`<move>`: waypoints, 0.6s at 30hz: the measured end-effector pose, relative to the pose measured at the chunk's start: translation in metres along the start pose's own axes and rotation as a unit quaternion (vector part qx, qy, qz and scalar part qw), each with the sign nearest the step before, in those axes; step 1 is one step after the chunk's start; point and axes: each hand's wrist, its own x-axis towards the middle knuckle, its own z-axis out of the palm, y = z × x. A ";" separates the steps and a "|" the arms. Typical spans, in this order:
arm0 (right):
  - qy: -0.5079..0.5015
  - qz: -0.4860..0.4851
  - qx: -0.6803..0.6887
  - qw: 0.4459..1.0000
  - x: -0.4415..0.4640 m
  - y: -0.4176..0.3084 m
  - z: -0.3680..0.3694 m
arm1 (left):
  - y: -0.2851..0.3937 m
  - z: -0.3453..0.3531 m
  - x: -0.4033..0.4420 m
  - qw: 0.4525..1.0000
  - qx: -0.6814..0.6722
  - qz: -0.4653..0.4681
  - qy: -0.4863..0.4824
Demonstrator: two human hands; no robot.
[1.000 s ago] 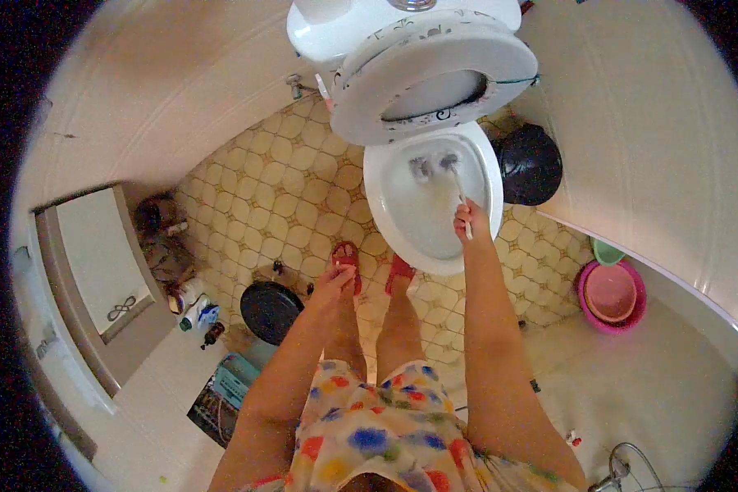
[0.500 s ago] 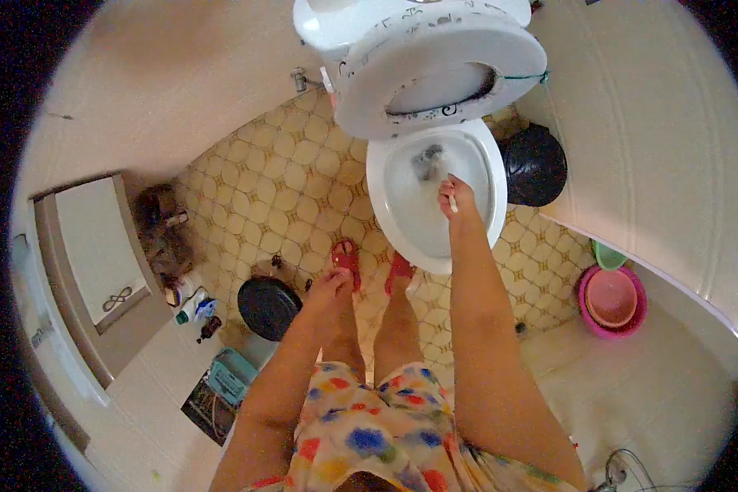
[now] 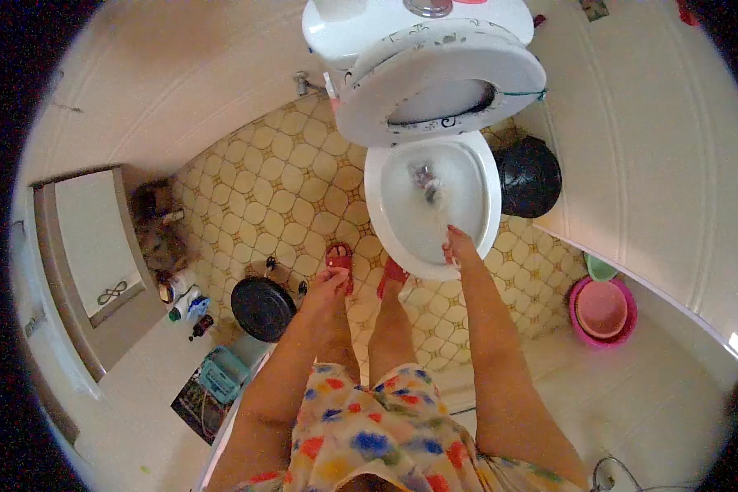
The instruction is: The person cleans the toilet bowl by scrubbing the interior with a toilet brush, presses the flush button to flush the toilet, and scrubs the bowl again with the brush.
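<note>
My right hand [image 3: 457, 246] is closed around the pale handle of a toilet brush, over the front part of the toilet bowl [image 3: 485, 176]. The dark head of the toilet brush [image 3: 431, 193] is down inside the bowl, near the drain opening. Behind it, the patterned seat and lid [image 3: 365, 111] stand raised against the tank. My left hand [image 3: 330, 281] hangs above my left red sandal [image 3: 339, 252], its fingers loosely curled with nothing visible in them.
A black bin [image 3: 530, 179] stands right of the toilet. Pink basins [image 3: 603, 310] sit further right. On my left are a round black stool [image 3: 262, 309], several bottles [image 3: 190, 307], a teal basket [image 3: 224, 373] and a cabinet [image 3: 98, 238]. Patterned tiles [image 3: 262, 164] cover the floor.
My right hand has come back toward me with the brush, and the brush head has moved nearer inside the bowl. My left hand stays low by my leg. The view has shifted slightly.
</note>
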 end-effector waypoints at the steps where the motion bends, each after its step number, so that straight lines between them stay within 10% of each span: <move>1: 0.004 0.001 0.004 1.000 0.006 -0.007 0.006 | 0.001 0.003 0.000 1.000 -0.013 0.002 -0.015; 9: -0.017 -0.019 0.065 0.998 0.112 -0.032 0.060 | 0.011 0.004 -0.013 0.999 -0.035 0.004 0.008; 18: 0.010 -0.039 0.013 0.999 -0.001 -0.068 -0.013 | -0.003 0.024 0.000 0.998 -0.054 0.021 -0.003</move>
